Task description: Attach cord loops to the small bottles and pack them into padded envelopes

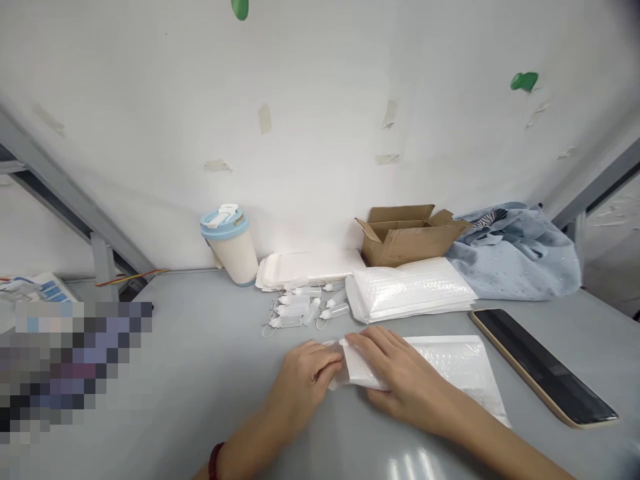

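A white bubble mailer [457, 363] lies flat on the grey table in front of me, its flap end toward the left. My left hand [307, 373] pinches the translucent strip at that end between thumb and fingers. Across the mailer near the flap rests my right hand [400, 373], fingers on top and thumb at the near edge, holding it. Just beyond the hands lie several small clear squeeze bottles [295, 310] with white caps and loops. Behind them are a flat stack of white mailers [315, 267] and a thicker pile of bubble mailers [413, 287].
A cup with a blue lid [233, 247] stands at the back left. Along the wall sit an open cardboard box [413, 237] and a bundled light-blue cloth [520, 257]. At the right lies a black phone [543, 367]. Metal frame bars [65, 180] rise at both sides.
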Tool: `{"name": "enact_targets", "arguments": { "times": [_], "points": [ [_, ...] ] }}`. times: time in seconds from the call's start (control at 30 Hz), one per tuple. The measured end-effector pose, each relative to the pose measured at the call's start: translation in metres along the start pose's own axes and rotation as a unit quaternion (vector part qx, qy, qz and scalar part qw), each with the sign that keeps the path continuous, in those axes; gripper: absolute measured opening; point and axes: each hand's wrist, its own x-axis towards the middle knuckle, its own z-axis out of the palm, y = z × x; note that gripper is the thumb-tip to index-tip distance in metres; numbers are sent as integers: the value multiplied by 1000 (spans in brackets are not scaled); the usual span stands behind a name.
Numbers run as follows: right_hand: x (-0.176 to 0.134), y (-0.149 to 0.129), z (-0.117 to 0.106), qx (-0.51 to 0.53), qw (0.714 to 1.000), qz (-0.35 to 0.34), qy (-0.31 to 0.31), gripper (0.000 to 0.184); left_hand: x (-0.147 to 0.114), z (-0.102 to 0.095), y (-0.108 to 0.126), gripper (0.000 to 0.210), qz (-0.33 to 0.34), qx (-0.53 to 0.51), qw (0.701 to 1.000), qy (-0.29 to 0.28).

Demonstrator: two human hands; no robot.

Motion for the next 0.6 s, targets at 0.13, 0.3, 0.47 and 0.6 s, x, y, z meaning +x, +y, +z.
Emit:
{"name": "enact_targets", "arguments": {
  "times": [0.13,0.3,0.47,0.6],
  "points": [
    [-1,0,-4,5,1000,0,19,61,3,-19,-14,22,27,57,993,98],
    [-3,-8,-8,20,999,-16,36,66,12,-36,-42,27,59,210,963,160],
    [-2,-16,-5,19,999,-34,27,65,23,-29,-54,36,85,270,950,130],
    [0,-16,-4,25,999,-37,17,63,27,-24,-53,38,92,291,944,125]
  ]
}}
